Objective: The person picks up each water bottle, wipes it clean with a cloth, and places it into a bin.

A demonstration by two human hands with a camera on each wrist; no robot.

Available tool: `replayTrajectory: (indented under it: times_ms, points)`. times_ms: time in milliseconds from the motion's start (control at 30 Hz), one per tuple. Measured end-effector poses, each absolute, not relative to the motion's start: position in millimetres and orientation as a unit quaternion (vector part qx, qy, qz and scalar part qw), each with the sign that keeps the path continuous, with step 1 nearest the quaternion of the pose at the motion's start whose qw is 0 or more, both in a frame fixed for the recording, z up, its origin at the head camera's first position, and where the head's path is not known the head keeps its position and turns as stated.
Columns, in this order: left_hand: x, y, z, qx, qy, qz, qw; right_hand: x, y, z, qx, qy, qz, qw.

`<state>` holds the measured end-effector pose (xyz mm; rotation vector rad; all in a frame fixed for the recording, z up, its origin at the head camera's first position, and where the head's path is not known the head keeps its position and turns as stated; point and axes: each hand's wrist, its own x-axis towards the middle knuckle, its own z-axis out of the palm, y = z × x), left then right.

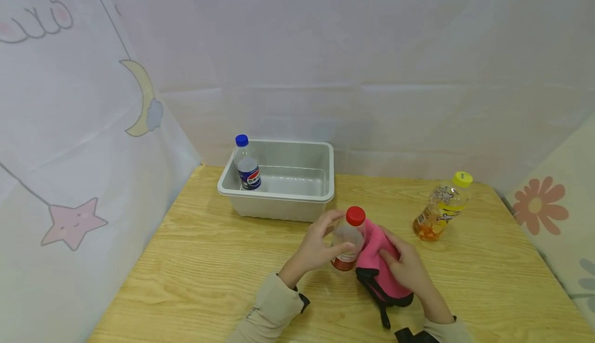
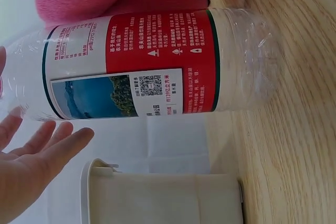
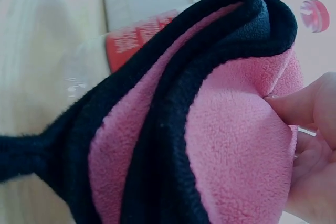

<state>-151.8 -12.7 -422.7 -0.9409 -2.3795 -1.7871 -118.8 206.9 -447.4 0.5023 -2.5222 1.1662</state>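
A clear plastic water bottle [image 1: 344, 239] with a red cap and a red-and-white label [image 2: 157, 66] stands upright on the table. My left hand [image 1: 321, 245] is spread around its upper part, thumb in front and other fingers behind. In the left wrist view those fingers look fairly straight, several with a gap to the bottle; contact at the neck is hard to judge. Right beside the bottle, my right hand [image 1: 409, 268] pinches a pink fleecy cloth [image 1: 378, 260] with black edging and a black loop. The cloth [image 3: 241, 129] is folded over and partly hides the bottle.
Behind the hands sits a grey plastic bin [image 1: 279, 206]. A blue-capped bottle [image 1: 248, 170] leans inside its left end. Farther right, a yellow-capped bottle [image 1: 441, 208] with orange contents is on the wooden table [image 1: 195, 276]. A pale sheet [image 1: 353, 74] hangs behind.
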Motion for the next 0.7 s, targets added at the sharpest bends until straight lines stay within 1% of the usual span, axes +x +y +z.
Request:
replayTrajectory:
  times_ms: [67,167,267,400,533,633,700]
  points:
    - [-153.5,-13.4,-427.6,-0.31,-0.765,-0.563,0.031,-118.2,209.0,-443.1,0.182,-0.877,0.407,0.176]
    - [-153.4,-14.2,-428.0,-0.317,-0.767,-0.556,0.044,-118.9,211.8,-436.8,0.194,-0.87,0.407,0.2]
    - [-153.2,-14.5,-428.0,-0.32,-0.768,-0.552,0.048,-120.6,213.2,-430.5,0.206,-0.86,0.41,0.222]
    - [-151.8,-15.1,-427.0,-0.31,-0.775,-0.55,0.038,-124.1,212.4,-422.1,0.227,-0.844,0.418,0.246]
    - [-150.9,-15.9,-427.6,-0.302,-0.77,-0.561,0.03,-125.4,209.6,-413.6,0.242,-0.834,0.424,0.256]
    - [-150.6,-16.5,-428.5,-0.307,-0.766,-0.563,0.038,-125.6,207.0,-407.5,0.255,-0.83,0.419,0.267]
    - [-150.5,-16.9,-428.9,-0.317,-0.769,-0.553,0.054,-125.8,205.2,-404.0,0.266,-0.828,0.411,0.272]
